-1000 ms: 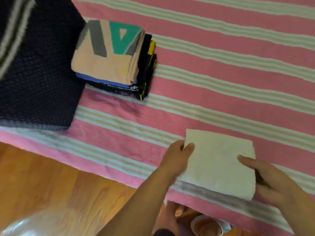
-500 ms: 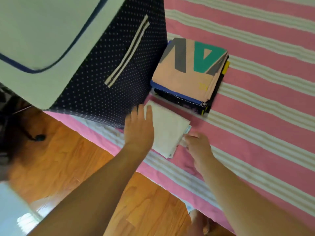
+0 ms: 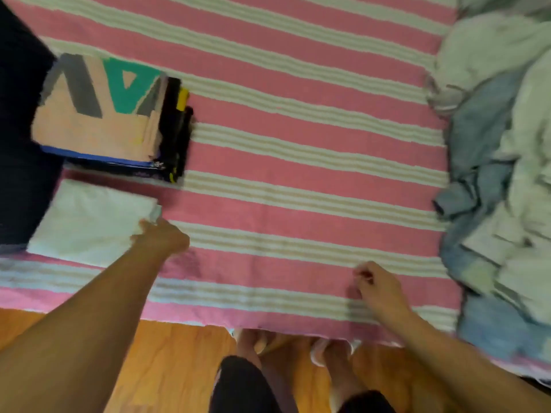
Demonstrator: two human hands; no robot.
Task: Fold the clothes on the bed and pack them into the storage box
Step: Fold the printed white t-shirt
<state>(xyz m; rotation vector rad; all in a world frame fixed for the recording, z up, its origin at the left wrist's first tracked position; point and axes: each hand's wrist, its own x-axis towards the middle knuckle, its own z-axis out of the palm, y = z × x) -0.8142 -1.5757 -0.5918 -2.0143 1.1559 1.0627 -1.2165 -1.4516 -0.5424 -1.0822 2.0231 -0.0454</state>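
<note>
Standing at the bed's edge, the person reaches across the pink striped bedcover (image 3: 298,138) in the head view. Their left hand (image 3: 162,238) rests at the near right corner of a folded white cloth (image 3: 89,222), fingers curled at its edge; motion blur hides whether that grip pinches the cloth or only touches it. The cloth lies flat just in front of a stack of folded clothes (image 3: 98,114), both beside the dark storage box (image 3: 18,129) at the left edge. The right hand (image 3: 377,289) hovers over the bedcover, fingers loosely curled, holding nothing. A heap of unfolded clothes (image 3: 501,174) waits at the right. To finish well, I'd square the white cloth's edges before letting go, then draw one garment from the heap and spread it flat on the open middle.
</note>
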